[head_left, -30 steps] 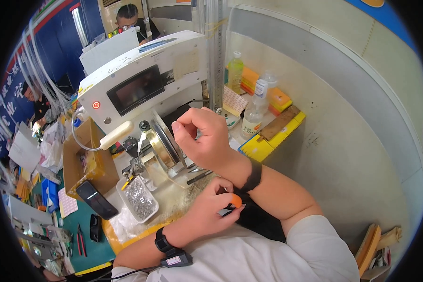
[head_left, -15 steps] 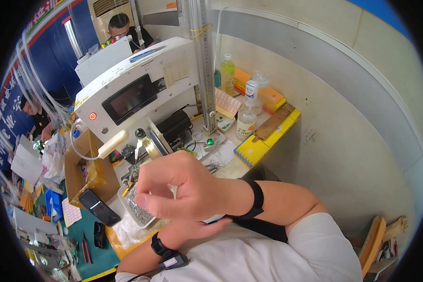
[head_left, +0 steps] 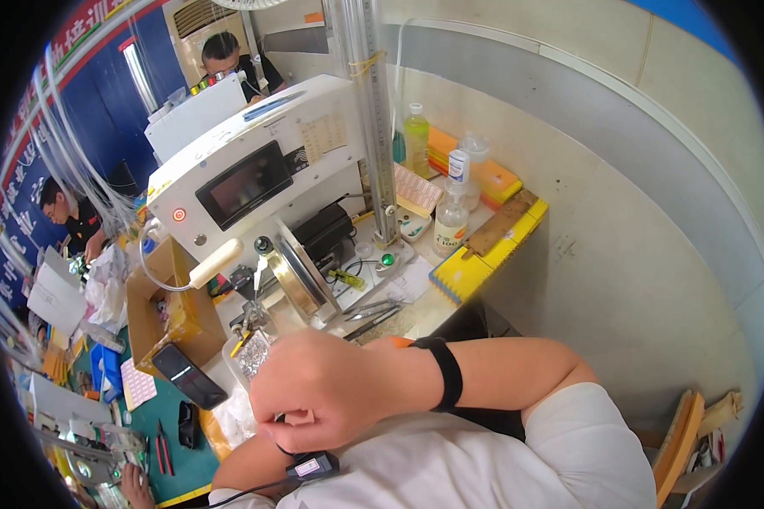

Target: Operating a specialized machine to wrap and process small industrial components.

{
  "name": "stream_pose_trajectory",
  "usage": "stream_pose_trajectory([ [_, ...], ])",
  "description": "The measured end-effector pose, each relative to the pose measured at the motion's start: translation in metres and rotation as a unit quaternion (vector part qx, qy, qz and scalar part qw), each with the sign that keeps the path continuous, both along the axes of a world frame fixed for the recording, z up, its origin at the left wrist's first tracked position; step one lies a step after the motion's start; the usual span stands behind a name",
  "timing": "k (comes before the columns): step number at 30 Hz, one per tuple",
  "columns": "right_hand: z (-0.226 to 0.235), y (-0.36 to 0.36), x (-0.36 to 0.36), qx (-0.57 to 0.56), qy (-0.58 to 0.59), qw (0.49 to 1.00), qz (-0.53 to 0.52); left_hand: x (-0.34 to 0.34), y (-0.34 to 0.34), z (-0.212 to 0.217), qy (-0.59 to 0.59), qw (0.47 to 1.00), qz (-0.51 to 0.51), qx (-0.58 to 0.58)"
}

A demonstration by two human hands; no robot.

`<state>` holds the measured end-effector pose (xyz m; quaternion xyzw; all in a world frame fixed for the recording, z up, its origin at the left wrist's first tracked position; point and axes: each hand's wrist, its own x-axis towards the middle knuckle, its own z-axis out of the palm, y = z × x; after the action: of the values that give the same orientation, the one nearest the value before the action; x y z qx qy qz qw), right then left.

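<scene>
Near the counter's (head_left: 416, 316) front edge, the right hand (head_left: 331, 392) curls loosely, fingers bent over the left wrist, which wears a black band with a small tag (head_left: 312, 466); the left hand is hidden beneath, so its state cannot be told. Just beyond, a clear plastic tray (head_left: 251, 352) holds small glinting metal parts. A brown cardboard box (head_left: 168, 307) stands open leftward. Two clear bottles (head_left: 452, 214) stand toward the far edge.

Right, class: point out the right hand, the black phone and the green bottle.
right hand (head_left: 327, 390), head view, on the back of the hand
black phone (head_left: 188, 376), head view, middle of its dark face
green bottle (head_left: 416, 146), head view, on its body
</scene>
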<state>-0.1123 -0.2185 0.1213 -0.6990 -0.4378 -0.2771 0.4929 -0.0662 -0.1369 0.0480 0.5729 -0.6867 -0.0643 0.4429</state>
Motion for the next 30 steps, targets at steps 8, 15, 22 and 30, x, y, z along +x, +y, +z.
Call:
stream_pose_trajectory([
  [8, -0.017, 0.025, -0.020, 0.195, 0.501, 0.759, 0.368, 0.016, -0.007, 0.032, -0.165, 0.986, -0.033, 0.004],
  [15, -0.039, 0.038, -0.035, 0.161, 0.552, 0.665, 0.477, 0.014, -0.034, 0.039, -0.346, 0.928, -0.097, -0.097],
  [22, 0.011, -0.006, -0.038, -0.339, 0.384, 0.736, 0.443, 0.006, -0.018, 0.046, -0.020, 0.989, 0.068, 0.130],
  [30, -0.064, -0.008, -0.039, -0.629, 0.352, 0.687, 0.087, 0.011, -0.015, 0.073, 0.226, 0.943, -0.020, 0.242],
])
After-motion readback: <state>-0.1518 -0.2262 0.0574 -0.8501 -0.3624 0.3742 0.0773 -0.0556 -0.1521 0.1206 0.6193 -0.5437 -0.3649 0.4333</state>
